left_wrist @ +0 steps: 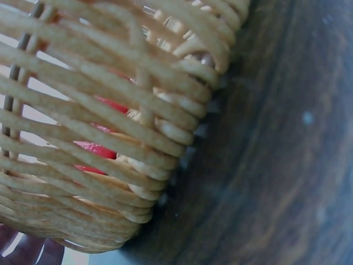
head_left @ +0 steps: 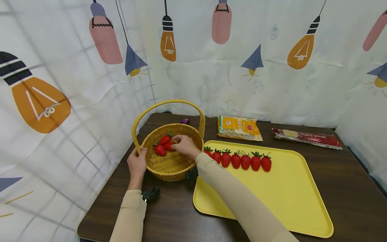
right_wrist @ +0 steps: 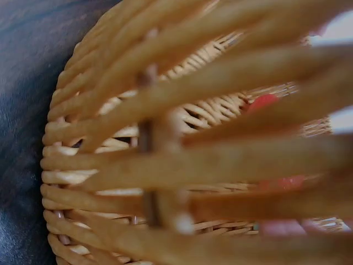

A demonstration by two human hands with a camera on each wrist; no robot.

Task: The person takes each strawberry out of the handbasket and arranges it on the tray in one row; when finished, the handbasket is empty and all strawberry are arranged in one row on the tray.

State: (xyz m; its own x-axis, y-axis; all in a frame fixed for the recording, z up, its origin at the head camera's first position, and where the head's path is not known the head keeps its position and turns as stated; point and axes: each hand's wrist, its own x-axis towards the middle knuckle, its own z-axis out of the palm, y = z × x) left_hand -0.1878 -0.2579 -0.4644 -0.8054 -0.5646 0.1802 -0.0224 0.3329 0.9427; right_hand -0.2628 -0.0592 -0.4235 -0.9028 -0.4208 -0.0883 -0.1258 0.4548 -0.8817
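Here, by the bench's (head_left: 169,215) left edge, the left grip (head_left: 137,164) clasps the basket (head_left: 169,176); the right grip (head_left: 185,147) pinches a strawberry (head_left: 169,146) inside

An orange packet (head_left: 239,128), a red packet (head_left: 307,138) and a small purple item (head_left: 185,121) lie before lamp-printed cloth (head_left: 199,80).

Basket (head_left: 167,170) with strawberries (head_left: 160,150) left of tray (head_left: 281,198) with strawberry row (head_left: 245,162), packets (head_left: 240,128) behind tray.
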